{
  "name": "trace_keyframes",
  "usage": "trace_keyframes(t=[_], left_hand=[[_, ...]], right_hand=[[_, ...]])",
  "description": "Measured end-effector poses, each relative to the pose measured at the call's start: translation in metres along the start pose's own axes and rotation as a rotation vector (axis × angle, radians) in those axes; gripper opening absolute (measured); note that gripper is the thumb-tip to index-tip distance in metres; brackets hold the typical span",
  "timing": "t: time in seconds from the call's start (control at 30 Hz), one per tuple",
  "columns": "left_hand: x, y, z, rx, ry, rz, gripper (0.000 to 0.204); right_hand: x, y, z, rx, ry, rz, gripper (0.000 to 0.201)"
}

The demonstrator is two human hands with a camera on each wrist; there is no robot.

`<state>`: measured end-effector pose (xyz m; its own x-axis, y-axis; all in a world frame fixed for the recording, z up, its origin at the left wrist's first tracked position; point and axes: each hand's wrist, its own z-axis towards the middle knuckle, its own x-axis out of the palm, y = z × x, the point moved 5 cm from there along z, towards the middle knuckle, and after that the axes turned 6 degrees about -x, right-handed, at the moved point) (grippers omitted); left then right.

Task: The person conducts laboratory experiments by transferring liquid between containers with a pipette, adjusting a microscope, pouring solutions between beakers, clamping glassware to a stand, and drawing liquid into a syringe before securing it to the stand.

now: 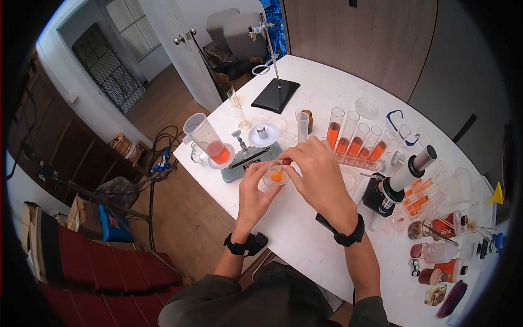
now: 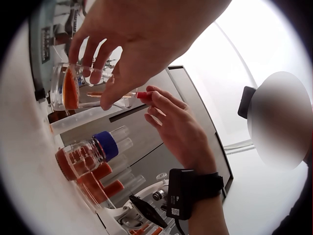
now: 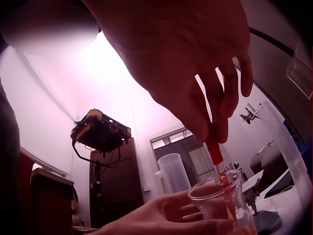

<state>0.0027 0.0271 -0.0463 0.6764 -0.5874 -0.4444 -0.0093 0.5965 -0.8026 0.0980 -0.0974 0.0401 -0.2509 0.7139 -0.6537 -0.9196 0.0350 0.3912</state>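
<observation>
My left hand (image 1: 255, 195) grips a glass conical flask (image 2: 58, 88) by its neck, over the table near the balance. Orange liquid (image 2: 71, 89) covers the flask's bottom. From above, my right hand (image 1: 320, 171) pinches the red rubber bulb of a dropper (image 3: 214, 151) between thumb and fingers. The dropper's glass tube passes down through the flask's open mouth, and orange liquid shows in the tube. In the left wrist view, the left hand's fingers partly cover the flask's neck and the tube.
Left of the hands, a balance (image 1: 249, 163) bears a plastic jug (image 1: 210, 143) of orange liquid and a metal weight (image 1: 261, 131). Test tubes (image 1: 355, 147) of orange liquid and a microscope (image 1: 400, 180) stand at the right. A retort stand (image 1: 276, 94) is at the back.
</observation>
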Motion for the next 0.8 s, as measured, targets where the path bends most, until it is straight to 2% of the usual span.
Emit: trace_keyframes(t=[0.23,0.33,0.43,0.53,0.63,0.7,0.73,0.8], left_hand=[[0.004,0.003,0.000,-0.078,0.072,-0.004,0.050],[0.009,0.010,-0.001,-0.079,0.115,-0.022,0.050],[0.013,0.009,-0.002,-0.077,0.140,-0.040,0.049],[0.016,0.010,-0.003,-0.078,0.146,-0.042,0.049],[0.016,0.010,-0.003,-0.081,0.150,-0.035,0.049],[0.016,0.010,-0.003,-0.090,0.154,-0.030,0.048],[0.016,0.010,-0.003,-0.099,0.163,-0.027,0.049],[0.016,0.010,-0.004,-0.108,0.171,-0.025,0.049]], right_hand=[[-0.015,-0.003,0.000,0.042,-0.018,0.022,0.010],[-0.019,-0.007,-0.001,0.111,0.068,0.064,0.011],[-0.027,-0.011,-0.002,0.151,-0.007,0.098,0.011],[-0.032,-0.010,-0.002,0.160,0.069,0.088,0.012],[-0.043,-0.010,-0.001,0.184,-0.029,0.139,0.012],[-0.058,-0.008,0.000,0.156,-0.162,0.030,0.014],[-0.061,-0.006,0.001,0.155,-0.161,0.030,0.014],[-0.077,-0.006,0.000,0.204,-0.345,0.015,0.015]])
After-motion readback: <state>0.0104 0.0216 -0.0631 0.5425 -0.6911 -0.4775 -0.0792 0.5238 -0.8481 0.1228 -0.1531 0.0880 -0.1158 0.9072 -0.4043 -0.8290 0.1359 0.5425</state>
